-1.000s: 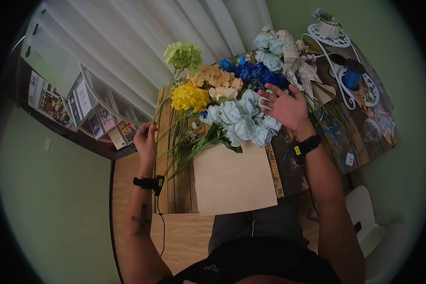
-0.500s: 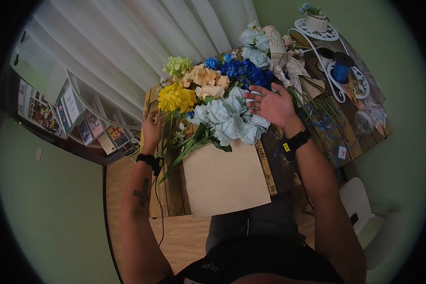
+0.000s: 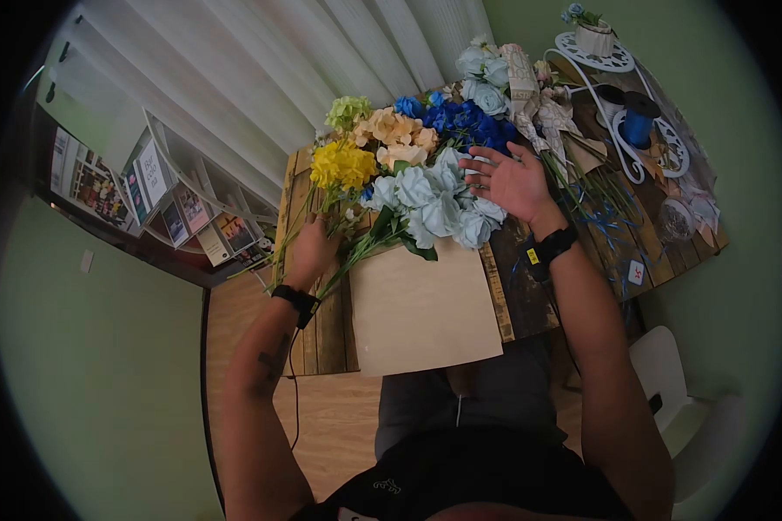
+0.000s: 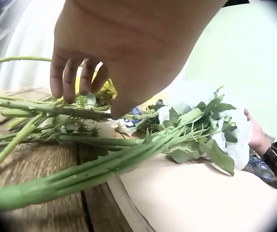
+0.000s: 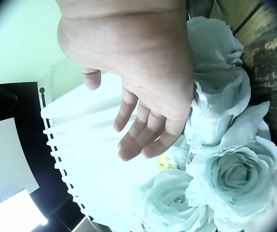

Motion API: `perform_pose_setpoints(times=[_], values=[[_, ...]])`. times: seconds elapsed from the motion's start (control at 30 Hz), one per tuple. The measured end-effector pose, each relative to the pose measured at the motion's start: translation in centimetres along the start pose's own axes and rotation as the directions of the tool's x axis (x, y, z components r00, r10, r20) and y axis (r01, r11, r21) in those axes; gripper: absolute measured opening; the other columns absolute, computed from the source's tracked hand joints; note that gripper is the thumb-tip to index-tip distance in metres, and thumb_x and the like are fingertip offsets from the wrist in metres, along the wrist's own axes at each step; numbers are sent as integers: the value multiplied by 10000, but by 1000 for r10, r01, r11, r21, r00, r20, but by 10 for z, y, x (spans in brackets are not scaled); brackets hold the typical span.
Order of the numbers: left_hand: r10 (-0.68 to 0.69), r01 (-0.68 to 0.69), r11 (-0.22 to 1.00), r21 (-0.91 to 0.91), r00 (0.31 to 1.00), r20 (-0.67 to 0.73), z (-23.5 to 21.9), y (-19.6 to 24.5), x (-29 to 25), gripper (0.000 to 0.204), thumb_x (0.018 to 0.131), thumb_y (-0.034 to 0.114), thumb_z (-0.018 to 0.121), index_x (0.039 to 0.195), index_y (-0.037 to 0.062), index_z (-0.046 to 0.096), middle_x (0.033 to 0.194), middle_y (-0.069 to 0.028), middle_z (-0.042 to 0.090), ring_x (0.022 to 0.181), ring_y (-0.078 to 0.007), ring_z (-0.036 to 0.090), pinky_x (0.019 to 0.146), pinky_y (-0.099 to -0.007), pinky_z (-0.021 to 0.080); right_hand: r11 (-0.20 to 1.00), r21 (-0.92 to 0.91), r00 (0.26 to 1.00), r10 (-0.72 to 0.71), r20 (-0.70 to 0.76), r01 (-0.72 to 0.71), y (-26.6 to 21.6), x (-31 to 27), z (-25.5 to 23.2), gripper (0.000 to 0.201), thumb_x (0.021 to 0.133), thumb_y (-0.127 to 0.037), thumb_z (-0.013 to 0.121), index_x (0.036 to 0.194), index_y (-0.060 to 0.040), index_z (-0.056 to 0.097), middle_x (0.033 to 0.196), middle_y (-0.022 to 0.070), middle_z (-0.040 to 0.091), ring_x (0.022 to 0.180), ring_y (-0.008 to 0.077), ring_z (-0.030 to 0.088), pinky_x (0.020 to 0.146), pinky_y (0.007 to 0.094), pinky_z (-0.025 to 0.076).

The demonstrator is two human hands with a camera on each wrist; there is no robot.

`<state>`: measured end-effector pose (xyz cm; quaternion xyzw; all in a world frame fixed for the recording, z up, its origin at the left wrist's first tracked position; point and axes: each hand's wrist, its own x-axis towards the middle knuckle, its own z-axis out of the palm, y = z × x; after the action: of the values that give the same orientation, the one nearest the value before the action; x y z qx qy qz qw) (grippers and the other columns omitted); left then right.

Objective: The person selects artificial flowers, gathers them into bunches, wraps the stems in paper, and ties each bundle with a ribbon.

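Observation:
My left hand (image 3: 314, 253) is over the green stems (image 3: 346, 259) below the yellow flowers (image 3: 343, 165). In the left wrist view its fingers hang loosely, the thumb beside a stem (image 4: 46, 107); whether they touch it I cannot tell. A thicker bundle of green stems (image 4: 80, 175) lies nearer that camera. My right hand (image 3: 514, 184), palm up with fingers spread, is beside the pale blue roses (image 3: 434, 204) and holds nothing. In the right wrist view the roses (image 5: 235, 174) are right next to that hand (image 5: 138, 82). A light green flower (image 3: 349, 112) lies behind the yellow ones.
Brown paper (image 3: 426, 308) lies at the table's front edge. Peach (image 3: 394, 128) and dark blue flowers (image 3: 473, 124) lie further back. On the right are wrapped bouquets (image 3: 554, 122), a blue ribbon spool (image 3: 639, 120) and a white metal stand (image 3: 595, 52).
The light green flower, held raised by my left hand before, is down on the table and released. My left hand has moved right over the stems. My right hand has hardly moved.

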<state>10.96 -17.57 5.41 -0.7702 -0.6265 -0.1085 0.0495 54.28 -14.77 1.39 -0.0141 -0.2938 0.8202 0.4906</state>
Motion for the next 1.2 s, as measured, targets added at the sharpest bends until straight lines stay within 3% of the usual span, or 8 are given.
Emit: perform_pose_setpoints(times=[0.23, 0.33, 0.63, 0.8, 0.97, 1.07, 1.13, 1.2], values=[[185, -170, 979, 117, 973, -134, 18, -32, -3, 399, 850, 256, 746, 1178, 37, 682, 1204, -211, 622, 1039, -401, 645, 884, -486, 523, 1000, 10, 1000, -3, -20, 3, -1, -2, -1, 652, 986, -490, 436, 1392, 14, 507, 1377, 234, 579, 1109, 333, 626, 975, 457, 485], [-40, 65, 987, -144, 985, 168, 7, -23, -7, 313, 881, 221, 700, 1109, 7, 719, 1091, -237, 675, 1014, -391, 650, 896, -451, 511, 1000, 30, 1000, 0, -16, 0, -1, -2, -4, 654, 992, -489, 428, 1394, 18, 514, 1362, 239, 594, 1109, 334, 639, 961, 459, 504], [-22, -5, 974, -227, 993, -117, 1, -17, -11, 227, 969, 167, 609, 1075, -19, 684, 1046, -217, 654, 967, -416, 636, 816, -454, 505, 1000, 13, 1000, 6, -14, -6, 0, -1, -6, 650, 991, -491, 433, 1390, 15, 520, 1345, 227, 604, 1081, 320, 642, 939, 444, 509], [-240, 142, 819, -555, 965, -108, -32, 1, -5, 241, 1037, 177, 543, 1042, -42, 643, 899, -195, 634, 851, -303, 631, 774, -400, 491, 1000, 1, 1000, 8, -23, -8, 0, -1, -6, 651, 993, -490, 433, 1394, 17, 514, 1341, 227, 606, 1074, 320, 644, 932, 442, 512], [-150, 67, 877, -477, 979, -139, -44, -22, 8, 258, 1058, 186, 519, 1045, -33, 655, 941, -147, 694, 779, -199, 601, 751, -345, 482, 1000, 0, 1000, 7, -16, -7, 1, -1, -8, 649, 998, -485, 429, 1397, 21, 508, 1338, 226, 608, 1072, 320, 647, 926, 442, 515], [-100, 58, 753, -656, 995, -26, -46, -24, 8, 286, 1084, 232, 500, 1039, 1, 661, 804, -15, 599, 619, -105, 453, 606, -289, 387, 1000, -5, 1000, 9, -9, -9, 0, -1, -9, 644, 1001, -482, 424, 1397, 20, 509, 1335, 225, 611, 1073, 318, 648, 926, 441, 515], [-111, 225, 470, -853, 974, 196, -54, -21, 4, 285, 1091, 253, 494, 1051, 16, 647, 866, -3, 627, 624, -80, 455, 599, -269, 384, 1000, -10, 1000, 12, -17, -12, 0, -1, -9, 642, 1002, -482, 422, 1396, 18, 511, 1333, 223, 614, 1070, 316, 649, 924, 439, 515], [-119, 228, 503, -833, 974, 195, -57, -21, 3, 280, 1092, 251, 491, 1056, 18, 640, 892, -8, 638, 623, -70, 453, 596, -259, 386, 1000, -16, 1000, 12, -17, -12, 1, -1, -9, 641, 1003, -483, 422, 1394, 17, 512, 1334, 222, 614, 1070, 314, 649, 923, 438, 515]])
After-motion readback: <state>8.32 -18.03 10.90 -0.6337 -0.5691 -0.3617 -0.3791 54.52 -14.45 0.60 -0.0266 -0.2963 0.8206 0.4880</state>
